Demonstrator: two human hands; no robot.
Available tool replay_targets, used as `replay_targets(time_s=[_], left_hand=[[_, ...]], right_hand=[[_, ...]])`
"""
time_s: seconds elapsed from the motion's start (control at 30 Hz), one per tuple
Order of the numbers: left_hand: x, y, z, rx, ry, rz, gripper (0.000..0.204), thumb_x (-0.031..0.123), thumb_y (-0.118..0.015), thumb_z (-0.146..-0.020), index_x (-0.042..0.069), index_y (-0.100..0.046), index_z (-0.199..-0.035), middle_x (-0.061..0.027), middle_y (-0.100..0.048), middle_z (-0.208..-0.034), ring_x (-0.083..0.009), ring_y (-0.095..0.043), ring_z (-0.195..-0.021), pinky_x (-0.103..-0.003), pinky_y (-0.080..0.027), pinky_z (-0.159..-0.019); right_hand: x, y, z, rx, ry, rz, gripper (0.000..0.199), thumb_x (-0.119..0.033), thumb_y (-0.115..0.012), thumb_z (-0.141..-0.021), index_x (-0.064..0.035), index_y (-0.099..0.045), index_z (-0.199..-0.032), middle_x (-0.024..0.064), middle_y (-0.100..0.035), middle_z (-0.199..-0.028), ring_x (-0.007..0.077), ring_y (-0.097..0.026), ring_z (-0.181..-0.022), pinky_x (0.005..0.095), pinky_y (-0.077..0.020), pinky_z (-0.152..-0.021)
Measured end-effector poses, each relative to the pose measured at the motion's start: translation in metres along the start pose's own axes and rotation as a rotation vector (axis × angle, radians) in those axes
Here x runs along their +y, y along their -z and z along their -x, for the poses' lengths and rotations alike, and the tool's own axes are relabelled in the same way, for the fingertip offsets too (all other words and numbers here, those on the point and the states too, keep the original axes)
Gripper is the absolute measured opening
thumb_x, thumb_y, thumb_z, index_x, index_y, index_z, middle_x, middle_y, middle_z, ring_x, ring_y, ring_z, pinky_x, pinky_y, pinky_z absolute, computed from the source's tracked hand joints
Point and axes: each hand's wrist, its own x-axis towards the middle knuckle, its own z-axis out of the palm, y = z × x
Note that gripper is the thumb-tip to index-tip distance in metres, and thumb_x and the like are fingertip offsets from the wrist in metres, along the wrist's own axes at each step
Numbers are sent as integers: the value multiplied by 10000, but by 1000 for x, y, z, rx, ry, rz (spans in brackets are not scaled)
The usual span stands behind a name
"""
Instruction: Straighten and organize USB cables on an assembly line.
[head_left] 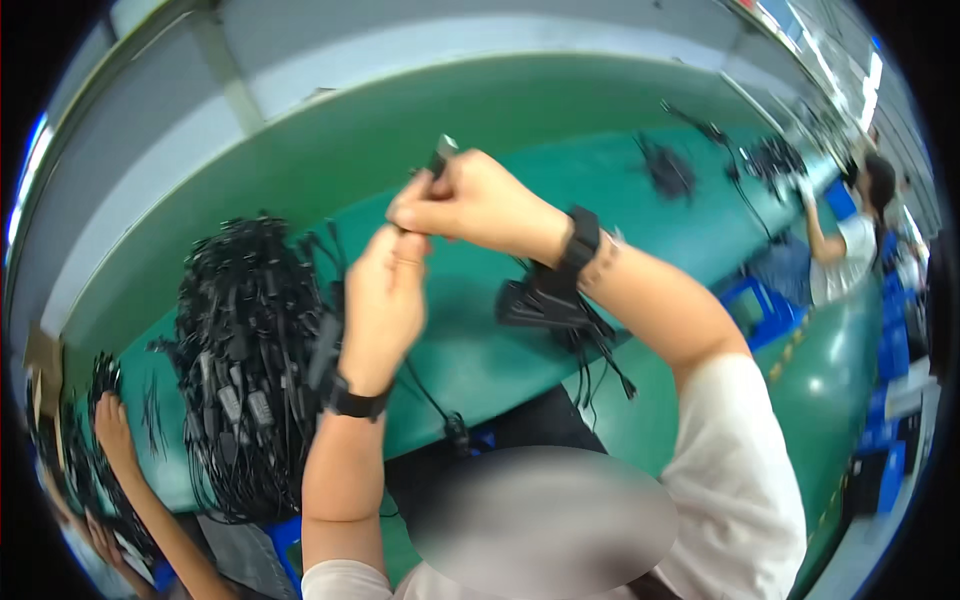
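Observation:
Raised over the green table, my two hands meet fingertip to fingertip. My right hand [478, 195] is closed on a small black cable connector [440, 158] with a shiny metal end, blurred by motion. Just below it, the fingers of my left hand [385, 295] pinch together; what lies in them, probably the cable, is hidden. A thin black cable [425, 395] runs beneath my left wrist to a dark plug [456, 432] at the table's near edge. Black wristbands are on both wrists.
A tall heap of black cables [245, 370] stands left of my left arm. More black cables [545, 300] lie under my right forearm, some overhanging the edge. Another person's hand [113, 425] touches cables at far left. A person [845, 240] sits at far right near more cables [772, 157].

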Motion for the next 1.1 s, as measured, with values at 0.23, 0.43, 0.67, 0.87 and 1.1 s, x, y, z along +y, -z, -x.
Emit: replay_targets(time_s=[0.23,0.43,0.67,0.87,1.1], left_hand=[[13,-13,5,265,-333,38,215,127,-419,-855,44,-535,-1016,-185,-594,-887,-319,-592,-805,-364,-469,-649],[10,5,2,-172,61,380,217,183,-460,-868,-11,-555,-841,-59,-538,-657,-120,-501,-566,-244,-401,-503],[8,15,6,-148,403,460,231,262,-405,-917,87,-440,-772,64,-353,-547,-18,-300,-431,-174,-251,-379],[10,9,-12,32,304,420,240,252,-388,-918,90,-421,-743,53,-308,-513,-38,-260,-403,-198,-242,-362],[11,-3,-11,27,367,522,246,255,-387,-915,89,-414,-736,47,-300,-501,-45,-259,-400,-200,-245,-368]], right_hand=[[-13,12,15,-1,-53,212,246,-175,-632,-756,43,-602,-866,38,-587,-720,68,-499,-606,210,-398,-516],[-18,13,18,69,23,169,186,-163,-545,-822,15,-597,-826,-17,-505,-641,42,-408,-553,191,-320,-467],[7,0,1,-19,95,39,246,-212,-594,-792,17,-617,-876,54,-618,-786,87,-533,-685,253,-449,-642],[66,112,38,183,-150,351,316,-199,-626,-772,-74,-602,-1061,70,-643,-882,134,-599,-729,265,-488,-653],[241,336,194,719,-959,1224,117,-160,-596,-705,-69,-661,-742,177,-619,-792,344,-596,-775,379,-482,-713]])
